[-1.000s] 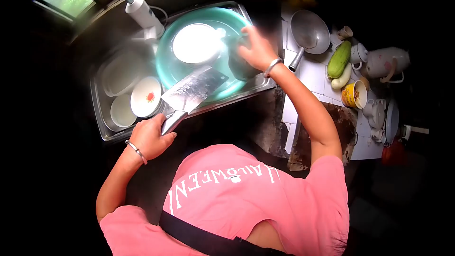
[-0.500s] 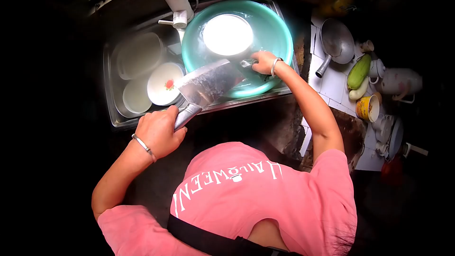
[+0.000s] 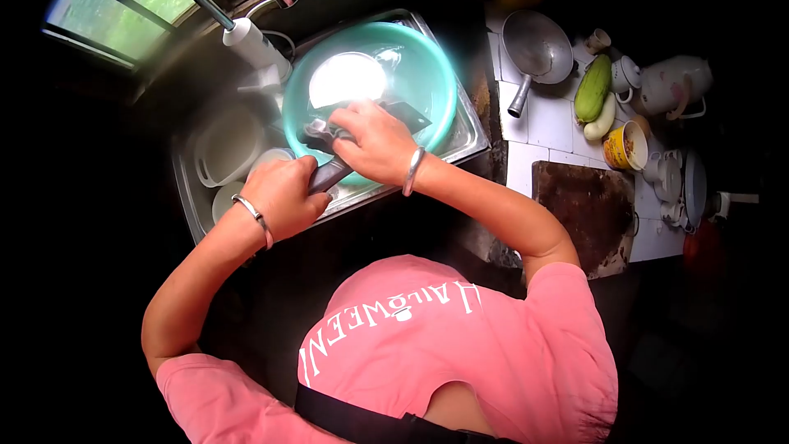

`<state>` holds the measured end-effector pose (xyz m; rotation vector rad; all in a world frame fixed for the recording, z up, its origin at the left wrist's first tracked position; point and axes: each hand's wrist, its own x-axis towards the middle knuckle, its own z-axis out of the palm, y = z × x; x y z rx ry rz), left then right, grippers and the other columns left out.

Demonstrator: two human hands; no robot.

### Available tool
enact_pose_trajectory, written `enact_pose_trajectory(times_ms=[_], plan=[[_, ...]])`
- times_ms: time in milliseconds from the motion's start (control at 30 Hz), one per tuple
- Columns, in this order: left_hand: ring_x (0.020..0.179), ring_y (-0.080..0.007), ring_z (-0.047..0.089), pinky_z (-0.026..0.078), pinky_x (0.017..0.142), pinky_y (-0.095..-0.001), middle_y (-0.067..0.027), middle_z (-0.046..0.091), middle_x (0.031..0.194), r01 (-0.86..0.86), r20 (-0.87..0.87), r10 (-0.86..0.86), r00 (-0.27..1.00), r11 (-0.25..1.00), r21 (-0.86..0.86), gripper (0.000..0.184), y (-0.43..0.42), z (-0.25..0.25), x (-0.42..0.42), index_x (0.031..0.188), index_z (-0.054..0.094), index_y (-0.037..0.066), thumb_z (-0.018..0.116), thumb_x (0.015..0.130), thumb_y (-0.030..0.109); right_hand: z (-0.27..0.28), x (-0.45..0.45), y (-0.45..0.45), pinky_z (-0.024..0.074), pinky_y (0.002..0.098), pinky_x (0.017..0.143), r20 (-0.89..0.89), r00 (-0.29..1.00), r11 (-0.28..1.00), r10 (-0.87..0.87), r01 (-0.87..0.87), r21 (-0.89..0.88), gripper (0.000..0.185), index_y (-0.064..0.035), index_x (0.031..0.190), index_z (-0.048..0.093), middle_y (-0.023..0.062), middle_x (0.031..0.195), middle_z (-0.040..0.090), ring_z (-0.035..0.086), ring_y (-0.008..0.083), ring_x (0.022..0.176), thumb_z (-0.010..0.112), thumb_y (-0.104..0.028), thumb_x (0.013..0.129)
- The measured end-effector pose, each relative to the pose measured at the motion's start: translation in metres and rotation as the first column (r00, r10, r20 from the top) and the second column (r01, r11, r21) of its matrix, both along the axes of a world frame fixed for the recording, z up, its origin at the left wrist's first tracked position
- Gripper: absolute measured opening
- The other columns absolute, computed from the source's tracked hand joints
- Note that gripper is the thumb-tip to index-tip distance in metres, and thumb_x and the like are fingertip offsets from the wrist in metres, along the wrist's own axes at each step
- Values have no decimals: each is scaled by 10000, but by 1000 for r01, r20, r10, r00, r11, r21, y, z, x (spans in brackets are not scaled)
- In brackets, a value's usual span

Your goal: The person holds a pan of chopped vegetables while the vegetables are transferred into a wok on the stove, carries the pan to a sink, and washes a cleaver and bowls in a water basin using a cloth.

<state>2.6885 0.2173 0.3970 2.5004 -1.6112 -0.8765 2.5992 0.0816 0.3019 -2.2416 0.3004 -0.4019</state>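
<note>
My left hand (image 3: 288,197) is wrapped round the grey handle of a cleaver (image 3: 330,173) near the sink's front edge. The broad blade reaches over the green basin (image 3: 449,94), partly covered by my other hand. My right hand (image 3: 376,146) is closed on a pale crumpled cloth (image 3: 316,129) and lies across the blade near the handle. Its palm and most of the cloth are hidden. Behind the blade, a glaring white round dish (image 3: 347,78) sits in the basin.
The metal sink (image 3: 472,136) holds the basin and, at left, white bowls (image 3: 228,148). A faucet (image 3: 256,48) stands behind. On the tiled counter at right are a wok (image 3: 538,48), a green gourd (image 3: 593,89), a yellow tub (image 3: 625,146) and a dark chopping board (image 3: 583,218).
My right hand has moved from the basin's right side onto the cleaver's blade, bringing the cloth. The blade now lies lower over the basin. The view has shifted, showing more window and faucet.
</note>
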Motion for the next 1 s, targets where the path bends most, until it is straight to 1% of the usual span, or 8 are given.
enact_pose_trajectory(times_ms=[200,400,533,667,700,800,867,1000], plan=[[661,-358,561,428,600,-422,-185,576,671,-13,99,14,995,1000,-13,242,7,1,-7,784,552,6,632,664,200,-75,27,-46,415,413,825,-82,994,995,-66,60,-75,293,-137,1022,553,194,1019,455,505,345,945,478,-235,757],[666,-354,563,432,605,-419,-179,584,691,-51,120,53,991,998,-26,264,29,4,-6,839,547,14,631,665,195,-110,15,-94,396,421,859,-364,913,980,-185,142,-142,326,-95,1063,527,228,1042,454,483,379,971,461,-200,762],[661,-351,565,435,596,-414,-176,586,697,-113,129,113,985,994,-13,263,45,7,-4,858,545,20,628,664,176,-117,12,-110,389,431,872,-615,752,937,-237,8,-350,302,-105,1055,548,197,1103,453,467,352,1029,482,-187,772],[656,-349,564,436,585,-411,-174,588,697,-146,145,141,979,989,25,253,59,7,1,848,542,21,634,660,164,-113,19,-78,330,425,930,-862,483,832,-154,-406,-377,368,-141,1135,526,173,1265,370,393,321,1148,512,-170,769],[655,-349,564,437,584,-410,-174,588,699,-146,143,139,980,989,35,251,62,5,1,844,541,21,636,659,162,-117,21,-75,367,416,916,-893,434,808,-116,-482,-340,375,-131,1133,538,183,1287,367,414,335,1145,524,-160,759],[648,-354,563,437,583,-418,-174,588,690,-146,152,135,979,987,65,253,73,-2,5,839,541,23,638,660,173,-138,30,-74,420,399,872,-884,468,885,15,-418,-207,342,-99,1084,571,186,1207,466,494,329,1070,517,-135,748],[643,-358,562,437,582,-426,-178,586,681,-154,170,140,976,985,74,252,78,-7,6,828,541,23,635,663,187,-141,26,-83,452,368,819,-729,677,956,103,-270,-115,353,-53,1030,591,192,965,598,574,314,917,482,-99,698],[637,-366,560,435,584,-442,-186,580,661,-164,193,137,972,978,128,251,77,-20,10,801,540,18,622,671,216,-104,10,-70,448,394,762,-404,910,992,97,-57,110,356,-19,978,591,220,879,597,571,356,840,502,-153,661]])
